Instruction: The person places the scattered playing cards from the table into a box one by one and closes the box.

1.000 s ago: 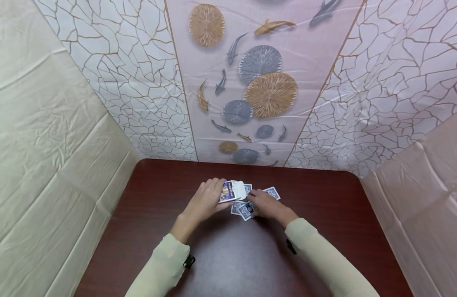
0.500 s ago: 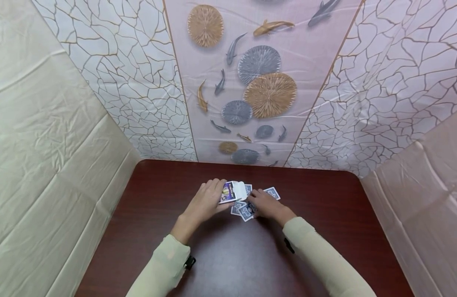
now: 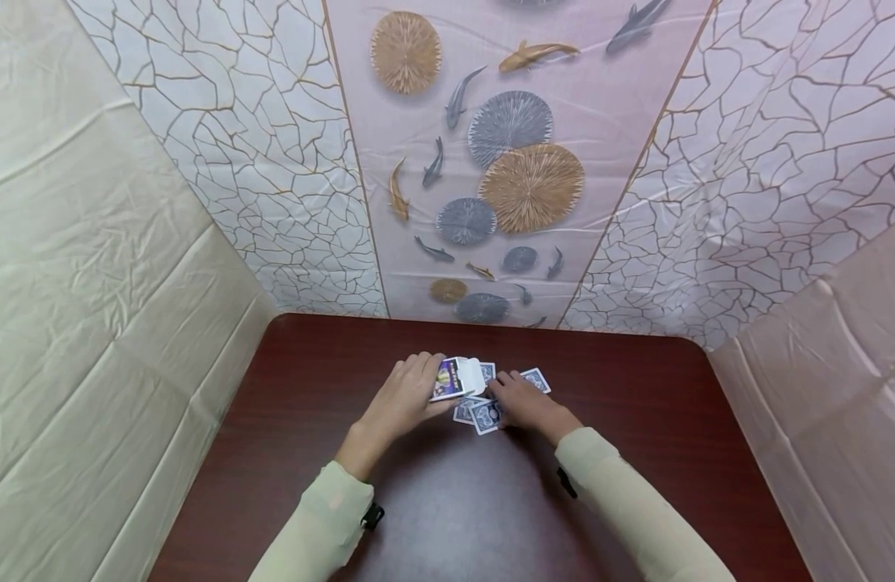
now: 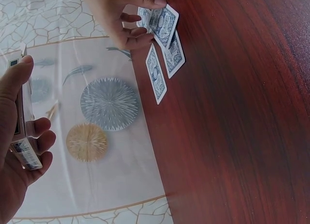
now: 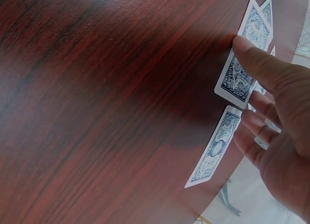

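Note:
My left hand (image 3: 402, 398) grips a playing card box (image 3: 445, 381), purple on its face, with its white flap (image 3: 472, 377) open towards the right. In the left wrist view, the thumb and fingers wrap the box (image 4: 26, 153) from both sides. My right hand (image 3: 523, 402) is over blue-backed playing cards at the table's middle. In the right wrist view, its thumb lies on the near edge of a card (image 5: 237, 81), with the fingers curled at the far edge. More cards (image 4: 173, 58) overlap beneath that one, partly hidden by the hand.
A separate card (image 5: 213, 149) lies beside the right fingers, and its end shows to the right of that hand (image 3: 538, 380) in the head view. The dark red wooden table (image 3: 447, 501) meets a patterned cloth wall (image 3: 476, 267) at the back.
The card at my right thumb has turned slightly. The right hand has barely shifted, and the left hand keeps the box in the same place.

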Motion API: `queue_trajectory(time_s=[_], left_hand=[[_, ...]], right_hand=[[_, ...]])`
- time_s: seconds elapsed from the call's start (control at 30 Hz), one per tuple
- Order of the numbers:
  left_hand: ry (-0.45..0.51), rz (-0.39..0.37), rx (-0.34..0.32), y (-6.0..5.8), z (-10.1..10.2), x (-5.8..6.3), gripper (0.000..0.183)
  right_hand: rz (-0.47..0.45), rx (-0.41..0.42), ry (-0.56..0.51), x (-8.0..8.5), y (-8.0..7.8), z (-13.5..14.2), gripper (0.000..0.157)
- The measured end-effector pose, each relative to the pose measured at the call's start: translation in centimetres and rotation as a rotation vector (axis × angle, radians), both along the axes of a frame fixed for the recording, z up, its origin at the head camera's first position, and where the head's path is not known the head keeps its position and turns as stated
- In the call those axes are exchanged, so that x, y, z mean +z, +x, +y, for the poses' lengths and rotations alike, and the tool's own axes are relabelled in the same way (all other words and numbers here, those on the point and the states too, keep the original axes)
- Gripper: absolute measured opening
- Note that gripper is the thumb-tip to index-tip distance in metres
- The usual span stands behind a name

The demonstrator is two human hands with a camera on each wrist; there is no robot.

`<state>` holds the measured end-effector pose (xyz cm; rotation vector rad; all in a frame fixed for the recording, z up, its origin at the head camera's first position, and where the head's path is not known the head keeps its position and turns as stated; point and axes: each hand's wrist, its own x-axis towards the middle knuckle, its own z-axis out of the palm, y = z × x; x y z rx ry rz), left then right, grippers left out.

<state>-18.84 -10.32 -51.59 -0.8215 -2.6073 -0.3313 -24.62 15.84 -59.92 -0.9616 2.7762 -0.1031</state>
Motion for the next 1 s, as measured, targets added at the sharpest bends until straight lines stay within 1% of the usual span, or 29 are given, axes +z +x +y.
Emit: queue_trajectory(time_s=[0.3,0.43,0.53,0.63,0.73,0.83,1.0], left_hand=[[0.009,0.015,-0.011,0.0,0.1,0.0,0.071],[0.01,0.008,-0.013,-0.1,0.2,-0.1,0.071],[0.009,0.01,-0.012,-0.1,0.2,-0.1,0.07],[0.019,0.007,-0.015,-0.1,0.2,-0.1,0.07],[0.019,-0.012,-0.018,-0.1,0.2,0.0,0.071],[0.011,-0.018,-0.015,-0.2,0.2,0.0,0.071],[0.025,-0.001,-0.018,-0.1,0.3,-0.1,0.071]], right_hand=[[-0.022,-0.037,-0.045,0.1,0.4,0.5,0.053],[-0.076,-0.086,-0.148,0.0,0.5,0.8,0.045],[-0.112,-0.116,-0.268,-0.5,0.5,1.4,0.036],[-0.136,-0.135,-0.376,-0.9,0.4,2.2,0.032],[-0.197,-0.152,-0.469,-1.0,0.4,2.9,0.03],[-0.271,-0.177,-0.541,-0.9,0.4,3.6,0.027],[-0.342,-0.255,-0.65,-1.4,0.5,4.8,0.02]])
